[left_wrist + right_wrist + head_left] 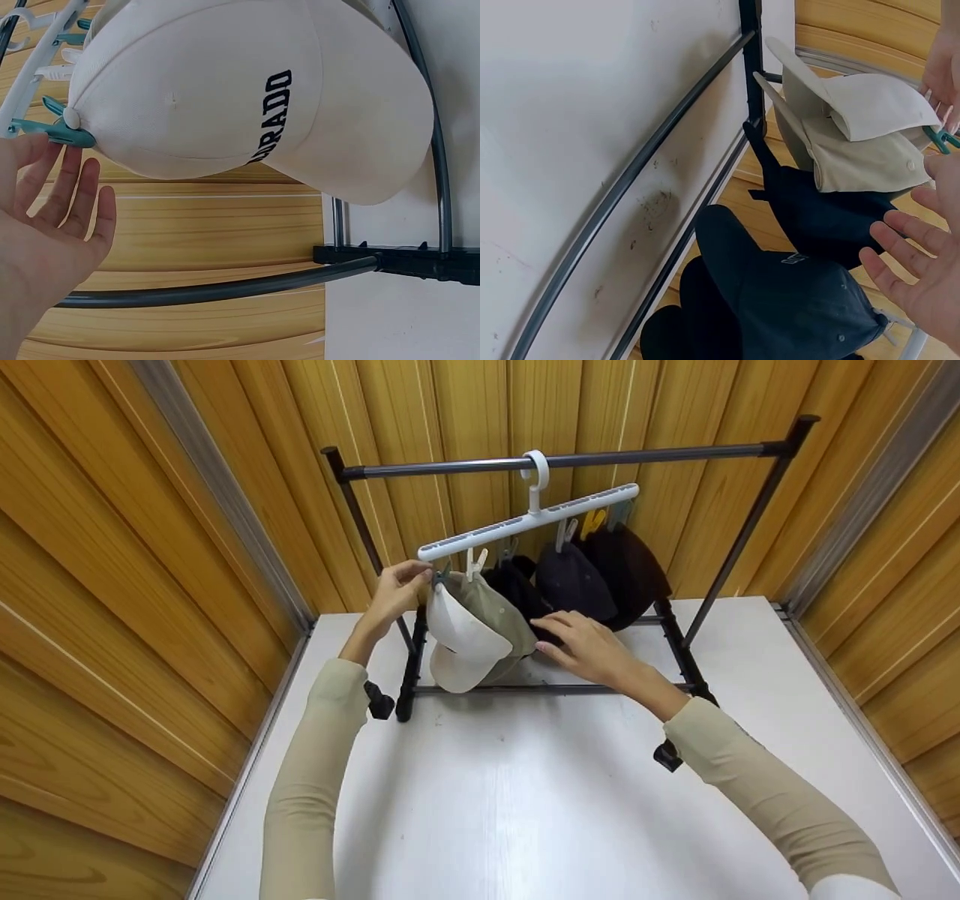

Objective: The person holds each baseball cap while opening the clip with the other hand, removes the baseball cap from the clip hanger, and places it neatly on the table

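Note:
A white clip hanger (487, 535) hangs tilted, its left end lower, with several caps clipped along it. At that low end my left hand (394, 592) pinches a teal clip (71, 137) between thumb and fingers. The clip is at the top of a white cap (187, 82) with dark lettering, whose brim hangs down. Right behind it hangs a khaki cap (491, 601) under a white clip (475, 562). My right hand (592, 649) is beside the khaki cap's lower right, palm toward the caps, fingers spread and holding nothing.
A black cap (817, 217), a navy cap (574, 581) and a dark brown cap (634, 577) hang farther right. The hanger hooks over the dark rail (660, 456) of a floor rack on a white surface (495, 787). Wood-panelled walls (150, 607) stand around it.

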{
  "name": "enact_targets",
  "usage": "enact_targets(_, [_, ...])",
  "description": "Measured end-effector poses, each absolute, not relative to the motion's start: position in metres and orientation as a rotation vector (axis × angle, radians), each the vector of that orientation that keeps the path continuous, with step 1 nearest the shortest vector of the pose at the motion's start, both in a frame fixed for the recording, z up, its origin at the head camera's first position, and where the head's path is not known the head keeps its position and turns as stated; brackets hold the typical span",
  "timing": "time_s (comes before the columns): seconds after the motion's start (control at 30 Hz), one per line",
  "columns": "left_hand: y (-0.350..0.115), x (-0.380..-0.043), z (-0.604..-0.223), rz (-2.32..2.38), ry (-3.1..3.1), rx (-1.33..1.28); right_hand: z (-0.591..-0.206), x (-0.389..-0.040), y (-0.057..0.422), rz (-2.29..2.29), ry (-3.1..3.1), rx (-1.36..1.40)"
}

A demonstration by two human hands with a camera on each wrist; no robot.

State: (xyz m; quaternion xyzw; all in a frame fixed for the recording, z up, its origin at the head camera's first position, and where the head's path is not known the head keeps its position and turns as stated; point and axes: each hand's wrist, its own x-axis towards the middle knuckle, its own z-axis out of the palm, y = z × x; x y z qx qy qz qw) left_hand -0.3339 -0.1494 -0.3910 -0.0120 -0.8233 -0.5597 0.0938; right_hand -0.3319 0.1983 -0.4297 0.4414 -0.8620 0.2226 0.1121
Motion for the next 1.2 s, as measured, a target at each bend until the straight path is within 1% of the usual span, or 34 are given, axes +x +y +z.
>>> enact_targets(0.4, [-0.148, -0.33, -0.391, -1.657, -2.455, -0.049, -0.435, -0.329, 0.17, 0.644, -2.474, 1.331])
enact_targets(0.67, [-0.148, -0.328, -0.391, -1.645, -2.478, -0.059, -0.43, -0.326, 0.149, 0.649, -2.449, 1.346])
enact_targets(0.97, [-0.141, -0.33, -0.391, -1.723, -2.437, -0.173, -0.424, -0.326, 0.142, 0.711, -2.493, 1.301])
enact_targets(1.2, [-0.144, -0.324, -0.394, -1.754, -2.38, -0.207, -0.427, -0.325, 0.123, 0.745, -2.484, 1.327])
